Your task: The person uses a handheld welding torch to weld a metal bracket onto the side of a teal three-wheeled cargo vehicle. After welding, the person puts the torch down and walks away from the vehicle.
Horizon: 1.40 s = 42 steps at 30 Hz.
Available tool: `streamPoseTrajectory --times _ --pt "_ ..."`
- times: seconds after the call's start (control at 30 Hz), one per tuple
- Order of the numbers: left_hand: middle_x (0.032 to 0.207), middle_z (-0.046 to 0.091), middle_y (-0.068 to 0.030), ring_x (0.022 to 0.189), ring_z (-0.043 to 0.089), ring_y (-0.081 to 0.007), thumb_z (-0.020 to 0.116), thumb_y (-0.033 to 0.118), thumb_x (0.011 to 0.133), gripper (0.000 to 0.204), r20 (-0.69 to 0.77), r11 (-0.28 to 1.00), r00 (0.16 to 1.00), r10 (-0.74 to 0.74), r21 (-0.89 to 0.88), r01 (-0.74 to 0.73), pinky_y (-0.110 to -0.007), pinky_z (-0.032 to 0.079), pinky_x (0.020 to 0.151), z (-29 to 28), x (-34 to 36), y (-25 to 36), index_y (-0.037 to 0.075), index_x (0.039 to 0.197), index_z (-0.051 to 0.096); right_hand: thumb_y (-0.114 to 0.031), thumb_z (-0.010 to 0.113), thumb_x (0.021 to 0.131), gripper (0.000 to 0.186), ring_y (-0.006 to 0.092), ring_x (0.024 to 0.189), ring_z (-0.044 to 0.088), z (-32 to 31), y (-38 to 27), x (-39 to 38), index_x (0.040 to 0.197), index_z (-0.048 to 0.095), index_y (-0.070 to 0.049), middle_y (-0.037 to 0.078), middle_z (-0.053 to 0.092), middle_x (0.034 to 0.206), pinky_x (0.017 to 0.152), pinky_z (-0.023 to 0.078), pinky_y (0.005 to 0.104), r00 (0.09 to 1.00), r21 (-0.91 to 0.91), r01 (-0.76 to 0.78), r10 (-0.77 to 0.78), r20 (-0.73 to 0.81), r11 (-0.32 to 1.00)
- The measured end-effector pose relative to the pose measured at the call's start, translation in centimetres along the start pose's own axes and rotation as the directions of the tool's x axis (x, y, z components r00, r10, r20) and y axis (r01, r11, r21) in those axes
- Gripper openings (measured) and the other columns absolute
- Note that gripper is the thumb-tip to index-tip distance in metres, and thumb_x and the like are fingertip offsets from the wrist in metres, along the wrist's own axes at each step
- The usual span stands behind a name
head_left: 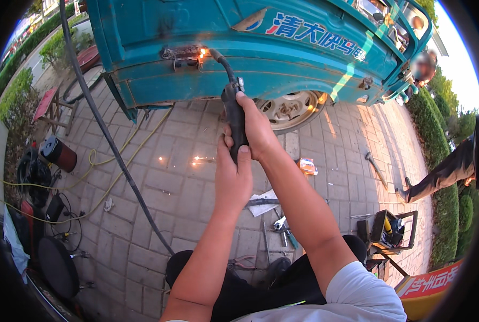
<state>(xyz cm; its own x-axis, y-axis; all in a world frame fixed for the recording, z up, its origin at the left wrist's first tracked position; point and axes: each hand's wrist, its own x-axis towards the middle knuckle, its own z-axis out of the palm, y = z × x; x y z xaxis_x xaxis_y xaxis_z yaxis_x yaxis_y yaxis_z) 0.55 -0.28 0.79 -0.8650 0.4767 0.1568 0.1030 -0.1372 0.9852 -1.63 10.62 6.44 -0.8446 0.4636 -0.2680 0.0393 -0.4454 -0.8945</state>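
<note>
Both my hands grip a black welding torch (233, 110) held upright in front of me. My right hand (258, 129) wraps the upper handle, and my left hand (233, 174) clasps it just below. The torch's curved neck reaches up to a metal latch bracket (181, 53) on the side wall of a teal truck bed (239, 48). An orange glow with sparks shows at the tip (202, 52). A thick black hose (108, 137) runs down across the paving towards my lap.
Yellow cables (102, 182) trail over the brick paving to machines at the left (35, 214). A truck wheel (290, 107) stands behind my hands. Wrenches (279, 225), pliers (242, 263), a hammer (375, 166) and a toolbox (389, 229) lie around. Another person's leg (443, 174) is at right.
</note>
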Motion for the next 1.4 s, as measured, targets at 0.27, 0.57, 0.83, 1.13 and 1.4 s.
streamPoseTrajectory --times 0.27,0.57,0.83,1.13,1.4 --pt "0.136 0.047 -0.0308 0.125 0.048 -0.0453 0.051 0.028 0.104 0.06 -0.037 0.994 0.998 0.042 0.104 -0.038 -0.047 0.038 0.107 -0.4 0.3 -0.8 -0.006 0.15 0.031 -0.046 0.048 0.101 0.046 0.0215 0.045 0.051 0.6 0.1 0.8 0.1 0.054 -0.001 0.012 0.055 0.065 0.047 0.045 0.0352 1.0 0.026 -0.006 0.007 -0.012 1.0" --pt "0.136 0.049 -0.0291 0.126 0.049 -0.0441 0.052 0.028 0.103 0.061 -0.035 0.996 0.998 0.048 0.078 -0.045 -0.046 0.038 0.108 -0.6 0.8 -1.4 -0.005 0.15 0.032 -0.048 0.049 0.1 0.048 0.0211 0.045 0.051 0.6 0.4 1.5 0.096 0.055 -0.001 0.01 0.055 0.063 0.046 0.046 0.0349 1.0 0.011 -0.002 0.002 -0.001 1.0" --pt "0.134 0.05 -0.026 0.126 0.05 -0.0411 0.055 0.032 0.102 0.064 -0.044 0.998 0.999 -0.003 0.056 0.006 -0.045 0.038 0.108 -0.6 0.6 -0.6 -0.005 0.15 0.033 -0.05 0.047 0.101 0.048 0.021 0.047 0.053 0.5 0.4 0.8 0.104 0.054 -0.003 0.011 0.055 0.064 0.047 0.045 0.0349 1.0 -0.024 0.012 -0.012 0.01 1.0" --pt "0.131 0.05 -0.0273 0.121 0.051 -0.0426 0.055 0.03 0.102 0.057 -0.006 0.999 1.0 -0.028 0.039 0.029 -0.047 0.04 0.104 -0.5 0.4 -1.1 -0.003 0.145 0.037 -0.051 0.046 0.1 0.051 0.0217 0.045 0.052 -0.3 1.0 0.5 0.098 0.055 -0.001 0.011 0.056 0.061 0.046 0.045 0.0362 0.999 0.088 -0.016 0.012 0.044 0.996" --pt "0.13 0.051 -0.0236 0.116 0.051 -0.0367 0.053 0.023 0.102 0.054 -0.035 0.99 0.999 0.023 0.139 -0.018 -0.043 0.041 0.1 -0.5 0.3 -1.4 -0.001 0.147 0.035 -0.051 0.046 0.1 0.051 0.0216 0.045 0.052 -0.2 1.1 1.4 0.098 0.055 -0.001 0.01 0.055 0.062 0.046 0.045 0.0365 0.999 0.097 -0.001 -0.004 0.052 0.995"
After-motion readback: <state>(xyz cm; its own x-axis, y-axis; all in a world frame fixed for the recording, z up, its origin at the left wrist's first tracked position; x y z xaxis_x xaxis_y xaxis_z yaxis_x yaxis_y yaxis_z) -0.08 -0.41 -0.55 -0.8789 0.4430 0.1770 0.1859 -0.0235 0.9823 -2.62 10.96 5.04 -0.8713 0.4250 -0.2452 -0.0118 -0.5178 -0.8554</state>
